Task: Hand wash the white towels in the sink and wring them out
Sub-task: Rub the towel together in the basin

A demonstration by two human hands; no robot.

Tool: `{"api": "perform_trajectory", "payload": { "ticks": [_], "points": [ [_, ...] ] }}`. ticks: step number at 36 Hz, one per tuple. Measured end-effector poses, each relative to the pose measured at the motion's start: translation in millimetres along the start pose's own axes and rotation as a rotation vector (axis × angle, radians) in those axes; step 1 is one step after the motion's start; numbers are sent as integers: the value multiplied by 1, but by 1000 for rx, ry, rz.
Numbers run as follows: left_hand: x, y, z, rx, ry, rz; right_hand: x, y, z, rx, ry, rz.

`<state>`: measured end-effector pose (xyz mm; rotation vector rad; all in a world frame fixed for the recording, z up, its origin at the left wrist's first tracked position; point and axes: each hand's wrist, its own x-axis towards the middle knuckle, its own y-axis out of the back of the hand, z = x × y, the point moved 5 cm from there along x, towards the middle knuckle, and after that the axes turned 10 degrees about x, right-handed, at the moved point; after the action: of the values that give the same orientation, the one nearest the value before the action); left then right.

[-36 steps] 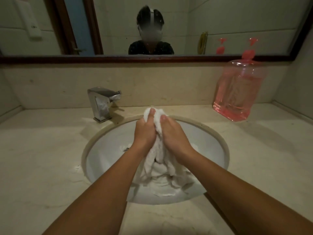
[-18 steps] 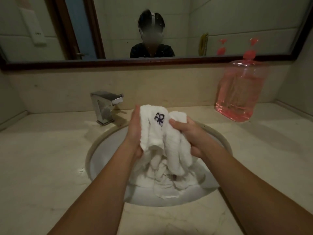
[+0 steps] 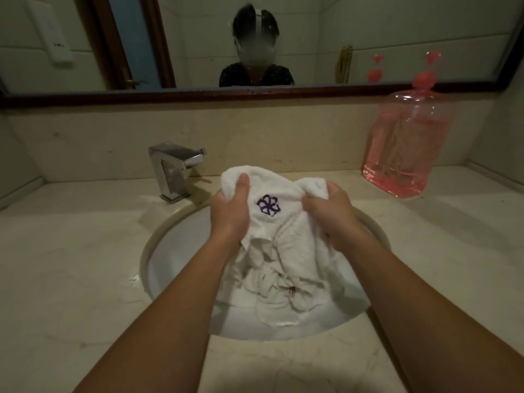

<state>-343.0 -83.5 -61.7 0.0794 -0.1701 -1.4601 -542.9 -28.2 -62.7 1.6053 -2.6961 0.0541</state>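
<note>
The pale beige stone countertop (image 3: 71,265) surrounds a round white ceramic sink basin (image 3: 175,251). Above the basin hangs a white terry-cloth towel (image 3: 283,236). Its top edge is raised over the rim and spread side to side, and the rest falls straight down into a crumpled wet heap in the bowl (one towel or several, I cannot tell). The left hand (image 3: 231,211) clamps the upper left corner, thumb on the near face. The right hand (image 3: 329,214) bunches the upper right edge in curled fingers. Both hands sit level and equally near, so the gripped span runs left to right while the towel's length hangs below them. Rubbing or wringing likely means bringing the hands together across the small purple flower emblem (image 3: 268,205) between them.
</note>
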Motion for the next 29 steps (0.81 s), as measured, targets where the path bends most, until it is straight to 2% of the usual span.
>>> {"api": "perform_trajectory", "payload": {
  "ticks": [2, 4, 6, 10, 12, 15, 18, 21, 25, 27, 29],
  "points": [
    [-8, -5, 7, 104, -88, 27, -13, -23, -3, 95, -9, -66],
    [-18, -15, 13, 219, -178, -4, -26, -52, -3, 263, -124, -152],
    [-23, -23, 13, 269, -235, -27, -27, -63, -5, 331, -140, -123],
    [-42, -36, 26, 257, -323, -85, -21, -45, -17, 316, -84, 30],
    [-38, -37, 25, 251, -307, -40, -32, -43, -16, 290, -60, -12],
    [-23, -26, 19, 194, -261, 49, -51, -53, -9, 252, -48, -175],
    [-34, -32, 16, 205, -269, -48, -38, -51, -11, 136, -46, -75],
    [-45, -41, 20, 204, -316, -105, -27, -49, -14, 190, -71, 19],
    [-18, -22, 13, 228, -213, 7, -48, -56, -7, 170, -77, -140],
    [-18, -20, 13, 207, -214, -26, -45, -54, -4, 155, -23, -150],
    [-30, -26, 17, 179, -270, -113, -30, -48, -4, 125, 16, -93]
  ]
}}
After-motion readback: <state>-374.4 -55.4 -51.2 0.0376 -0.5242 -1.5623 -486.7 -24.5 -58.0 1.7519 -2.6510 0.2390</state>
